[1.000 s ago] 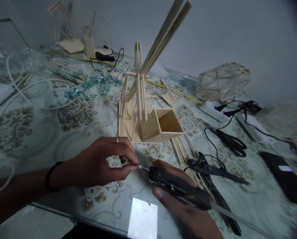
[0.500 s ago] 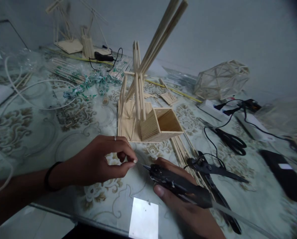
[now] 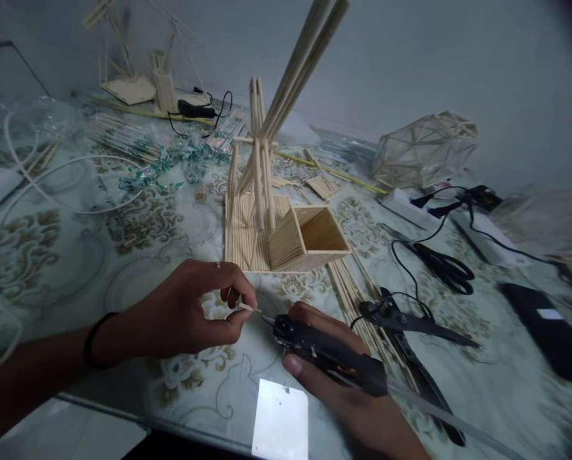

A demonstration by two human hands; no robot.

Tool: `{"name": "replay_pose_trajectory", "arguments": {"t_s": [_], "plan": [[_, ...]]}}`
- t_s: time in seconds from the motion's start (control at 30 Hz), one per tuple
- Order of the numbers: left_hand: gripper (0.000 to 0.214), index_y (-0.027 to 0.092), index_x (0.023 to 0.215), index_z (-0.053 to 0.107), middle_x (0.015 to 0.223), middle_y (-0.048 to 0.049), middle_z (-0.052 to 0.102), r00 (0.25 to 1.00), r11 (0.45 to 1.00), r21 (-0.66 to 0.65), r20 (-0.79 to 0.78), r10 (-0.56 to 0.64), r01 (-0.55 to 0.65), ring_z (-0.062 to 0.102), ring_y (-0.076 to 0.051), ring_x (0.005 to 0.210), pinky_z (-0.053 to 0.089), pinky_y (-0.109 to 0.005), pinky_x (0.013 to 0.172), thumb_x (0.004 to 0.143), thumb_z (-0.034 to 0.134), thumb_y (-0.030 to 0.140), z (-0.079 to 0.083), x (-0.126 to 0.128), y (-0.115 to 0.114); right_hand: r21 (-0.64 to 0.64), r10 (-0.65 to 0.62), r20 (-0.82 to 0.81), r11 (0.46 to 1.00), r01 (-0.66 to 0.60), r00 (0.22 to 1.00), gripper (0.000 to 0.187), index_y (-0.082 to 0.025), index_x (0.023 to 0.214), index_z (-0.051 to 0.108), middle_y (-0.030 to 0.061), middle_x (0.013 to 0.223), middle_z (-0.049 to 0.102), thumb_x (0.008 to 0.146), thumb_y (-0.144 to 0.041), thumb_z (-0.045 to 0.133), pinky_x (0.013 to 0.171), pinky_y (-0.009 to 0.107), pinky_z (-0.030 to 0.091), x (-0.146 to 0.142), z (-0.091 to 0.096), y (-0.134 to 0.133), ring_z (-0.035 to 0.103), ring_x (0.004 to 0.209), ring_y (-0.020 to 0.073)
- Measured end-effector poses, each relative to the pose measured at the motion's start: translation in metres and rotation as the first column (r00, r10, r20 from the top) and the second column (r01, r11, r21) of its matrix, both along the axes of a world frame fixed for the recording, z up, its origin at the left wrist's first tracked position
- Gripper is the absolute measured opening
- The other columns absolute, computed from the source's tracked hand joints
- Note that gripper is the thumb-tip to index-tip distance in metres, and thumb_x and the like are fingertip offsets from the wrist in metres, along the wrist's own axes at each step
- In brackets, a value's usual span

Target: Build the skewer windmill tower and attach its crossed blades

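Between thumb and forefinger, my left hand (image 3: 194, 311) pinches a short, thin wooden stick (image 3: 247, 307). My right hand (image 3: 333, 364) is wrapped round a black hot glue gun (image 3: 331, 351), with a clear glue stick (image 3: 439, 409) trailing from its back end. The gun's nozzle points left and is close to the stick's tip; I cannot tell whether they touch. Beyond both hands stands a wooden stick model (image 3: 259, 185) with a flat slatted base, upright and slanting poles, and an open square box (image 3: 309, 246) at its right front.
Loose sticks (image 3: 350, 291), black-handled cutters (image 3: 408, 332) and scissors (image 3: 443, 265) lie right of the model. A phone (image 3: 547, 332) and power strips (image 3: 413, 207) are farther right. Plastic wrappers (image 3: 185, 160) and a white cable (image 3: 65, 207) spread leftward. A white card (image 3: 280, 418) lies near the front edge.
The glue gun in my right hand has shifted slightly left. My left fingers have turned a little, so more of the wooden stick shows. The model has not moved on the table.
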State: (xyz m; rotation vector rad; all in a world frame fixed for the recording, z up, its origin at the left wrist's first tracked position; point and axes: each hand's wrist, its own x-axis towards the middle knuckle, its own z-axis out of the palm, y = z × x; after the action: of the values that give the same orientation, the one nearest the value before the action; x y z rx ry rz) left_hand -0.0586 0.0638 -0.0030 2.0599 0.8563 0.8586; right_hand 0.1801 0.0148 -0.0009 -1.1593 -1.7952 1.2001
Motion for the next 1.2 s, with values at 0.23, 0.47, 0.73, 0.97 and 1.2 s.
{"name": "replay_pose_trajectory", "arguments": {"t_s": [0.23,0.47,0.73,0.97,1.2], "plan": [[0.013,0.020,0.086,0.063,0.080,0.0026,0.071,1.000,0.999,-0.049,0.016,0.006,-0.005,0.065,-0.012,0.071,0.052,-0.026,0.071,0.080,0.066,0.009,0.005,0.001,0.000,-0.021,-0.003,-0.026,1.000,0.003,1.000,0.030,-0.023,0.072,0.051,-0.0030,0.068,0.048,0.092,-0.038,0.067,0.055,0.028,0.042,-0.002,-0.001,0.000,0.050,0.061,0.0138],[0.018,0.020,0.083,0.059,0.085,0.0020,0.070,0.997,0.999,-0.047,0.075,-0.019,0.022,0.066,-0.011,0.074,0.052,-0.024,0.071,0.079,0.064,0.003,0.005,0.002,0.000,-0.015,-0.032,-0.037,0.999,0.032,0.999,0.026,-0.028,0.074,0.062,0.0000,0.069,0.057,0.091,-0.046,0.069,0.058,0.033,0.047,-0.001,-0.005,-0.002,0.055,0.062,0.0188],[0.017,0.021,0.090,0.064,0.087,0.0005,0.070,0.999,0.999,0.027,0.042,-0.026,0.025,0.064,-0.016,0.087,0.050,-0.034,0.086,0.084,0.066,0.005,0.007,0.000,0.002,0.003,-0.032,-0.014,0.999,0.032,0.999,0.025,-0.028,0.074,0.063,0.0001,0.066,0.055,0.091,-0.046,0.069,0.055,0.033,0.049,0.001,-0.007,-0.002,0.054,0.059,0.0185],[0.017,0.023,0.091,0.066,0.088,0.0009,0.070,1.000,0.998,0.056,0.020,0.003,-0.004,0.064,-0.018,0.095,0.049,-0.036,0.092,0.082,0.070,0.009,0.006,0.000,0.003,-0.014,-0.053,0.011,0.998,0.053,0.999,0.025,-0.029,0.075,0.065,0.0007,0.064,0.054,0.091,-0.049,0.067,0.054,0.034,0.052,0.005,-0.011,-0.005,0.053,0.058,0.0196],[0.015,0.023,0.090,0.067,0.090,0.0002,0.070,0.999,0.996,0.088,0.031,0.013,-0.015,0.066,-0.019,0.100,0.049,-0.035,0.095,0.083,0.072,0.010,0.005,-0.001,0.004,-0.035,-0.165,0.023,0.986,0.165,0.986,0.022,-0.031,0.094,0.075,0.0046,0.085,0.071,0.085,-0.051,0.074,0.075,0.042,0.062,0.015,-0.028,-0.017,0.069,0.088,0.0284]]}}
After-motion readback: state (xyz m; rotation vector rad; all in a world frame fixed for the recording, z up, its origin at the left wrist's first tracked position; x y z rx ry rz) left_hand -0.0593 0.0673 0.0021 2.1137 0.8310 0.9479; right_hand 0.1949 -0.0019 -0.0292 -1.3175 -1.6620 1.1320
